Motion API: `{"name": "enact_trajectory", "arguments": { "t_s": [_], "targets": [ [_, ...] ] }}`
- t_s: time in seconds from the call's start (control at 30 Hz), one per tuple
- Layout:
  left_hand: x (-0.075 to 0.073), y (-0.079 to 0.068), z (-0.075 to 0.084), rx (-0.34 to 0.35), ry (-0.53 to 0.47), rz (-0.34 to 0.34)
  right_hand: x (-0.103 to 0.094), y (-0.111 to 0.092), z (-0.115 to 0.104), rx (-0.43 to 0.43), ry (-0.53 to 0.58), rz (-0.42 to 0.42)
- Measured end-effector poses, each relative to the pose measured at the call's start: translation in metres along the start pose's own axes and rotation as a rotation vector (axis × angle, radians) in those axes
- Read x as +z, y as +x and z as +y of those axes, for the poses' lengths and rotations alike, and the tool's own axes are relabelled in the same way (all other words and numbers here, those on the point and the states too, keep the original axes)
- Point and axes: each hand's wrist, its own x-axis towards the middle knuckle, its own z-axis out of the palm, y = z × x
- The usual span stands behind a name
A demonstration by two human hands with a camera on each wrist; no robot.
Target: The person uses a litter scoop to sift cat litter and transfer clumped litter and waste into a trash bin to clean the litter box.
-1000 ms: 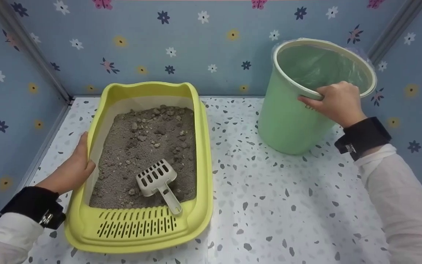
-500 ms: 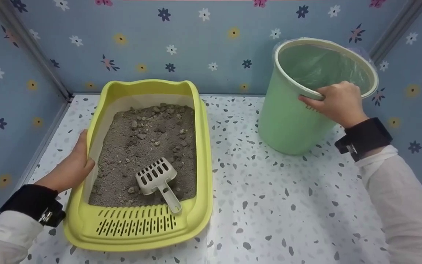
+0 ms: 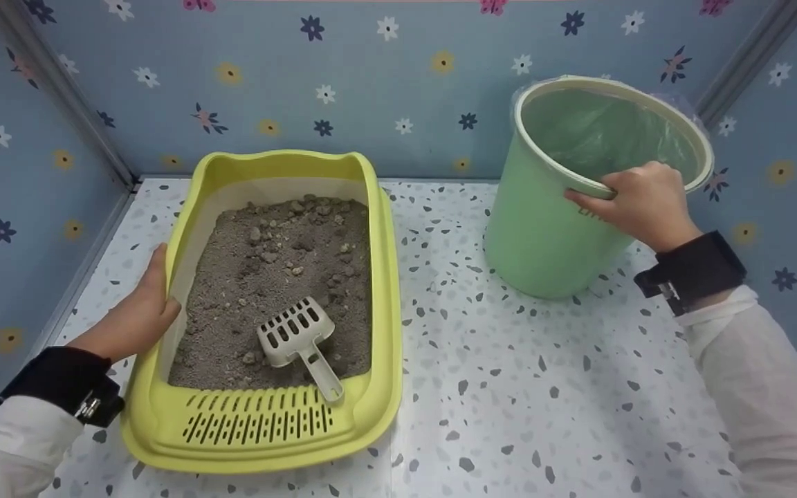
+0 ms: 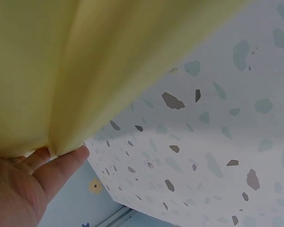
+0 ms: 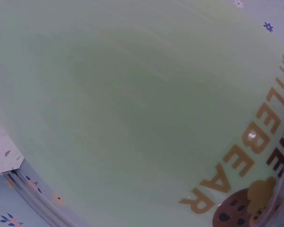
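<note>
the bin (image 3: pixel 551 232) edged nearer, right hand (image 3: pixel 647 204) gripping its rim (image 3: pixel 593 84).

Left of the head frame, the tray (image 3: pixel 387 304) is lime yellow, the litter (image 3: pixel 246 277) grey-brown, the scoop (image 3: pixel 324 377) pale grey. Upper right, the bin (image 3: pixel 544 228) is mint green with brown lettering (image 5: pixel 240 160). White floor (image 3: pixel 481 360), grey-flecked; blue wall (image 3: pixel 371 124), multicoloured flowers.
</note>
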Motion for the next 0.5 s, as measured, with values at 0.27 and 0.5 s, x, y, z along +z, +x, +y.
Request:
{"name": "enact_trajectory", "arguments": {
  "t_s": [0.27,0.5],
  "targets": [
    [0.0005,-0.0007,0.0000,0.009,-0.018,0.005,-0.0027,-0.0027,-0.0039,-0.040,0.005,0.021],
    [0.0003,-0.0017,-0.0001,0.018,-0.013,0.007,-0.0060,-0.0081,-0.0094,-0.067,0.030,0.044]
  ]
}}
